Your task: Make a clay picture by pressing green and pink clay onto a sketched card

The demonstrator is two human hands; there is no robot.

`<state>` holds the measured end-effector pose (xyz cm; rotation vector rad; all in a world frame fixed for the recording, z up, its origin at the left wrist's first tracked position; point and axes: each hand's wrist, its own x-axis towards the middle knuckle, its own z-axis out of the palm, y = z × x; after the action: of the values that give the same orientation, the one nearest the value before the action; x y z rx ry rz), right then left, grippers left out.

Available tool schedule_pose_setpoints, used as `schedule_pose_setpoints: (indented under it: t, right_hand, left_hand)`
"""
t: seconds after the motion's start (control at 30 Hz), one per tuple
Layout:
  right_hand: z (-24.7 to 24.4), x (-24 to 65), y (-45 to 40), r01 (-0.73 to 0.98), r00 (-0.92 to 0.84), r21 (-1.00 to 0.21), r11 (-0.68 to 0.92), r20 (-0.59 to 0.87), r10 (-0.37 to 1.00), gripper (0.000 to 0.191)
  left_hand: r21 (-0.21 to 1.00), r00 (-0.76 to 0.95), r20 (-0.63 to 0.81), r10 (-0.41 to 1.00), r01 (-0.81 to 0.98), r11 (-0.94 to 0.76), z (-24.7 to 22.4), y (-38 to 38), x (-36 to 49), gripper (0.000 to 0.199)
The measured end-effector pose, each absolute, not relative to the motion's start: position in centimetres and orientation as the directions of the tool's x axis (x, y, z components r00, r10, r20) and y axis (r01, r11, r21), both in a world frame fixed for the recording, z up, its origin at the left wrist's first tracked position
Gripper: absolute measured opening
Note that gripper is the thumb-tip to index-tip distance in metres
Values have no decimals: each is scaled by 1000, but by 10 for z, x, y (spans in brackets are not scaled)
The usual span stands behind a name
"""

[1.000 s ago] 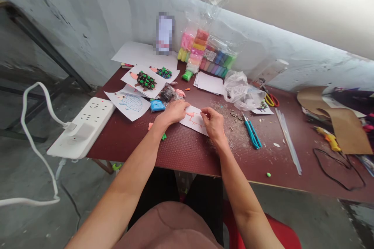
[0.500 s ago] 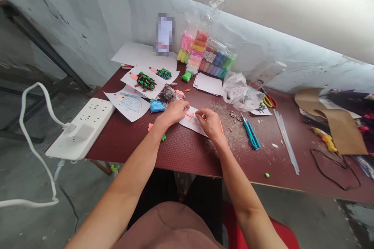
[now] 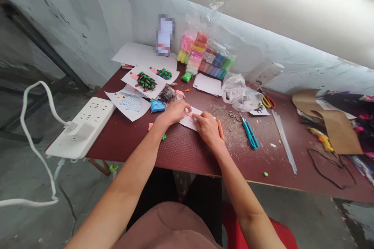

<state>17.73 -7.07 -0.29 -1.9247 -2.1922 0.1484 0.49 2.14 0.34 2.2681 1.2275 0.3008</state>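
Head cam feed on my end, operator body check. Bare left forearm and right forearm, both slim and smooth, tapering to the wrists. The left hand and right hand are bare as well; fingers are too small at this res to resolve nails. Torso shows a dusty-pink top, matte fabric, with one curved seam across the front, cut off by the bottom of the frame. Below it, black trousers over the thighs, plain dark cloth, too dark to pick out any detail at this res.
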Motion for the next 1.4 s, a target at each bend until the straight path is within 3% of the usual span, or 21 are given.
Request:
schedule_pose_setpoints:
  t: [0.37,0.63,0.97,1.27,1.4]
  right_hand:
    - [-7,182,-65,939,-13,-339,57,130,991,42]
    - [-2,176,-68,961,-133,-233,152,97,986,38]
    - [-1,179,-70,965,-8,-259,36,108,994,45]
    - [-1,173,-73,986,-69,-150,76,57,996,39]
    - [-4,175,-72,981,-76,-172,89,84,994,43]
  left_hand:
    - [558,567,-78,820,707,-435,6,21,5,34]
    - [566,566,-79,821,703,-430,4,22,5,32]
    - [553,568,-55,821,702,-448,2,21,5,38]
    - [576,557,-22,831,686,-445,-3,22,6,34]
    - [603,557,-34,830,673,-427,-3,24,5,29]
